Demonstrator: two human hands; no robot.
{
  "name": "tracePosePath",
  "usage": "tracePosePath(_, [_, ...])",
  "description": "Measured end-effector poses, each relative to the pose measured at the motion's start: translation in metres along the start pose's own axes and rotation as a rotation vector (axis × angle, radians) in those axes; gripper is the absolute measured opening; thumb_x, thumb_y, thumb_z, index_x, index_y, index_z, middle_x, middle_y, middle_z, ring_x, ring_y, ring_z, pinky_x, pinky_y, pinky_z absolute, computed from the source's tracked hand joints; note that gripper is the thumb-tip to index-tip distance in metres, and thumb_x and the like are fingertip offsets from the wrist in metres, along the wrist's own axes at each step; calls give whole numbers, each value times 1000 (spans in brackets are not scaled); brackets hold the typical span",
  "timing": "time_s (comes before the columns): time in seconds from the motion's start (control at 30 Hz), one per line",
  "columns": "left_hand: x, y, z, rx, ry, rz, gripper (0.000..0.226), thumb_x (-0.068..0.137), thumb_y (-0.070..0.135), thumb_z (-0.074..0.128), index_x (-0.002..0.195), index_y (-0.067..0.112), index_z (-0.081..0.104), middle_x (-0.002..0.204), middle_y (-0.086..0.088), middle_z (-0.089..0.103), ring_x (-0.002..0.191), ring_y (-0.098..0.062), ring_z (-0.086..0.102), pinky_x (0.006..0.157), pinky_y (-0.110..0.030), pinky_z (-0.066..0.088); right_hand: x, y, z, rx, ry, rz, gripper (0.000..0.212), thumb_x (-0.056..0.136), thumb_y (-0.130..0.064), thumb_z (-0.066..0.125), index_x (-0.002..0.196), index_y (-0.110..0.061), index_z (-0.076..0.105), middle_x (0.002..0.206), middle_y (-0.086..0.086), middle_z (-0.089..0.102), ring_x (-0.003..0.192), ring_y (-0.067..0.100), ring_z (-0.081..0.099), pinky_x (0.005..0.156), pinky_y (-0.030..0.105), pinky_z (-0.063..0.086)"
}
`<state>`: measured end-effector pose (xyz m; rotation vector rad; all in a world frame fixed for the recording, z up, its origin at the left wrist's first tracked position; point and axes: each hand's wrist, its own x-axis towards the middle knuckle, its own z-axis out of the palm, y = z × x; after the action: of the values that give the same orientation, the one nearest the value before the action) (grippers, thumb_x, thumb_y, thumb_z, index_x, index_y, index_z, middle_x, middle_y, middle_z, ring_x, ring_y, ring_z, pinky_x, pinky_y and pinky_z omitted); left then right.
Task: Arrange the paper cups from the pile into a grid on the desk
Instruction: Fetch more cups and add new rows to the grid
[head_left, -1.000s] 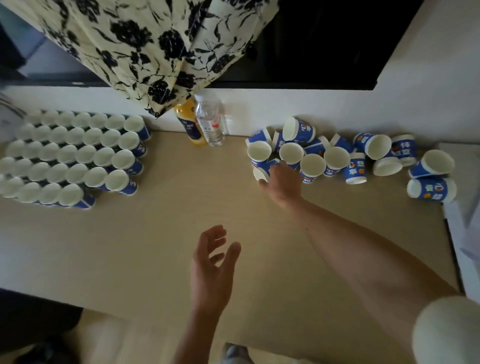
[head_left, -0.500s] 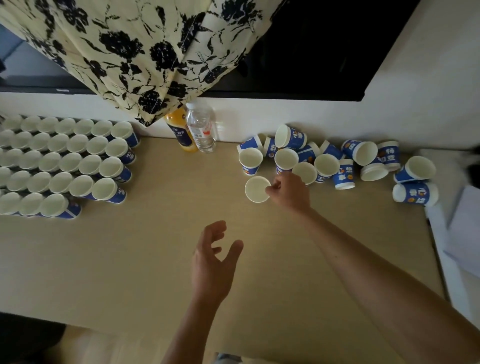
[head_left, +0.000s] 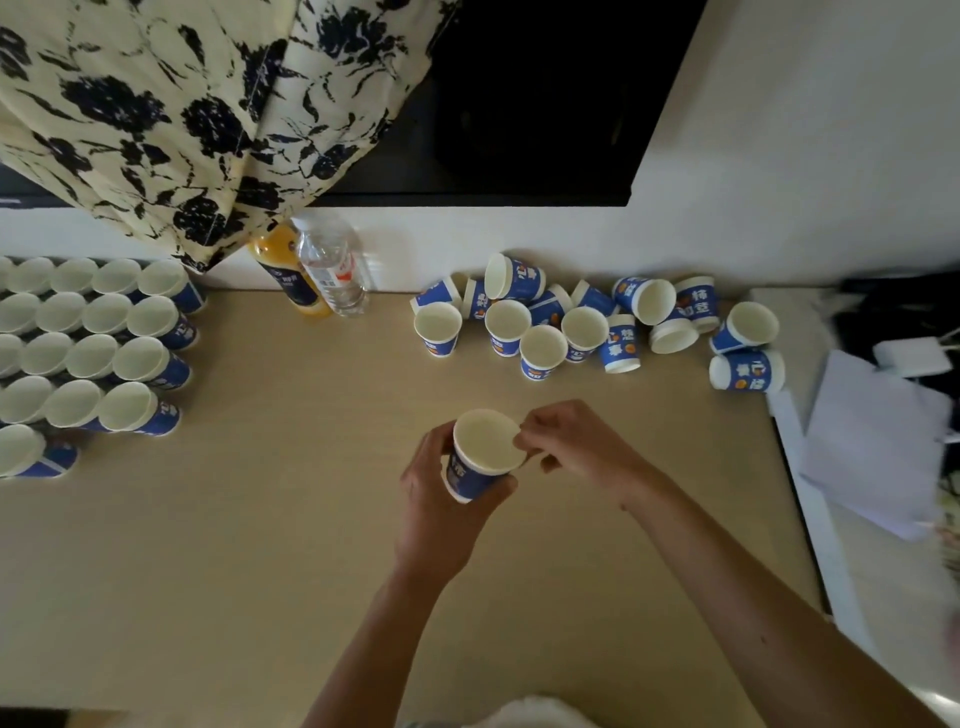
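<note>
A blue paper cup (head_left: 483, 454) with a white inside is held mouth up over the middle of the worktop (head_left: 260, 519), the left hand (head_left: 441, 504) gripping its wall and the right hand (head_left: 571, 447) pinching its rim. The pile (head_left: 592, 322) of matching cups lies at the far right, some upright, others tipped over. The grid (head_left: 93, 353) stands in close-packed rows at the far left.

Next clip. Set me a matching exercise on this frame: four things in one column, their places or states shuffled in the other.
Things:
1. lone cup
2. clear water bottle
3. cup grid
4. white papers

Places or states:
a. in rows at the desk's far left
b. on the white surface right of the desk
c. gripped by the left hand, rim pinched by the right hand
d. at the wall, beside the orange bottle

Pairs: 1-c, 2-d, 3-a, 4-b.
</note>
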<state>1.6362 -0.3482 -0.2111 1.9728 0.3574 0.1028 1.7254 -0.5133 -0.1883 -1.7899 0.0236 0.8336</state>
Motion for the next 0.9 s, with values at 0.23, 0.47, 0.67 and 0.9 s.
tracePosePath(0.23, [-9, 5, -11, 1, 117, -58, 63, 62, 22, 94, 113, 32, 59, 104, 22, 67, 99, 3, 61, 83, -22, 49, 83, 30, -50, -669, 544, -273, 59, 66, -40, 83, 115, -17, 59, 118, 1, 60, 113, 22, 54, 92, 37, 45])
tracePosePath(0.47, [-34, -7, -17, 44, 180, -62, 66, 62, 25, 95, 117, 29, 60, 107, 22, 67, 100, -6, 64, 81, -30, 54, 153, 46, -59, -1319, 469, -208, 84, 57, -51, 84, 121, -6, 55, 146, 14, 40, 144, 38, 26, 116, 56, 21])
tracePosePath(0.67, [-46, -13, -24, 50, 221, -79, 66, 61, 29, 95, 118, 32, 60, 107, 21, 68, 100, -4, 63, 81, -30, 55, 158, 53, -57, -1355, 526, -256, 74, 61, -51, 86, 115, -7, 61, 144, 14, 45, 144, 36, 29, 114, 54, 26])
tracePosePath(0.9, [-51, -11, -26, 34, 253, -107, 65, 59, 42, 90, 117, 33, 60, 106, 19, 69, 100, -6, 65, 80, -28, 54, 103, 59, -49, -1051, 622, -409, 73, 60, -43, 88, 119, -12, 59, 123, 8, 59, 118, 33, 56, 96, 47, 41])
